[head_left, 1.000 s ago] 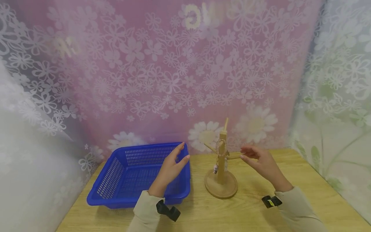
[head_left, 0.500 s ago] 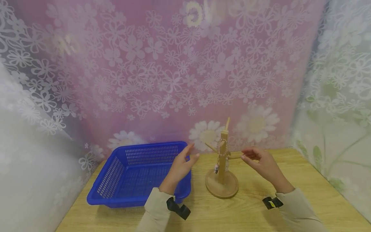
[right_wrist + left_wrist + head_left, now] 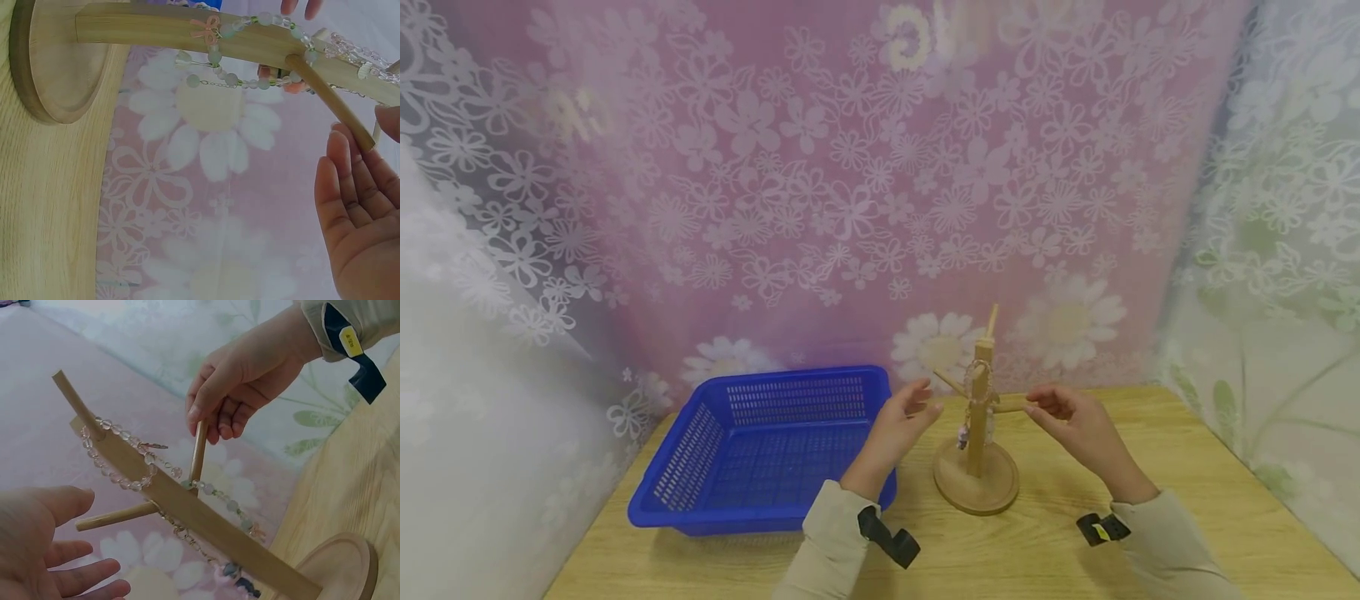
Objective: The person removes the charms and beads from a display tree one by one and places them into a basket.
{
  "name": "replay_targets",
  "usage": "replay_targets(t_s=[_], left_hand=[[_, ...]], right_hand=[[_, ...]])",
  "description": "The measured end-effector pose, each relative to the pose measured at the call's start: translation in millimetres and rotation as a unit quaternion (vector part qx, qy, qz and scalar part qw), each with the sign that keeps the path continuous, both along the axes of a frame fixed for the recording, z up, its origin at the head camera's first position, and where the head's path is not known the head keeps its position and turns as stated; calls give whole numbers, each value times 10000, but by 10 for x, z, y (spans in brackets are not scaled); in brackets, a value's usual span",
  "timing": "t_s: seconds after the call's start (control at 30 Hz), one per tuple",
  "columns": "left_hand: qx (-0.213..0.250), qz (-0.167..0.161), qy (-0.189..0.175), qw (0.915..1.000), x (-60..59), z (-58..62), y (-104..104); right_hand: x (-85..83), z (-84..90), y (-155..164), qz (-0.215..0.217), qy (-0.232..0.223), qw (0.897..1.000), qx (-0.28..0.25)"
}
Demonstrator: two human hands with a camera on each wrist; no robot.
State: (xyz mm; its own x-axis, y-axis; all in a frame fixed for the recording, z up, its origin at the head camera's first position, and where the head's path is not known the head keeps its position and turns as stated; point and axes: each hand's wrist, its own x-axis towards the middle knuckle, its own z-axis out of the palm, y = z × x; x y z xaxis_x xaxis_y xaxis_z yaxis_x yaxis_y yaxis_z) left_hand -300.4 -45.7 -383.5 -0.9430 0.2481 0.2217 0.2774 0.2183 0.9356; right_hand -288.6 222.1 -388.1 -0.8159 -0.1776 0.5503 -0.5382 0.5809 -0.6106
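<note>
A wooden jewelry stand [image 3: 978, 433] with a round base and angled pegs stands upright on the table. A clear pinkish bead bracelet [image 3: 135, 485] loops over its upper peg. A green-and-white bead bracelet [image 3: 214, 57], with a pink bow charm, hangs on the right peg [image 3: 340, 109]. From the left peg [image 3: 115, 517] hangs a chain with small pink and dark charms [image 3: 231, 570]. My right hand [image 3: 1082, 433] is at the right peg's tip, fingers loosely bent beside it, thumb apart. My left hand [image 3: 895, 429], fingers spread and holding nothing, is close to the left peg.
A blue plastic basket [image 3: 760, 525] with slotted sides sits left of the stand, partly behind my left forearm. Flowered curtains [image 3: 850, 208] hang behind and at both sides of the wooden table [image 3: 1045, 550]. A black band [image 3: 887, 537] is around each wrist.
My left hand has moved right, from over the basket's right side to beside the stand's left peg. The right hand has stayed by the right peg's tip. The bracelets hang as before.
</note>
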Motion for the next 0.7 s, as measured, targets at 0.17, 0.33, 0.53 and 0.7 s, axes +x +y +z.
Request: replay_targets(t_s=[0.17,0.33,0.53,0.7], left_hand=[[139,12,47,9999,-10,-18,94],[207,90,-164,9996,-13,-50,173],[463,-111,-261,9985,-26,-102,295],[606,-6,-205,9980,-32,-142,386]], right_hand=[[-10,-20,8,-2,-87,9999,-103],[14,1,-10,54,-96,9999,-96],[180,198,-99,216,58,9995,-202],[147,159,-93,276,146,9991,-285]])
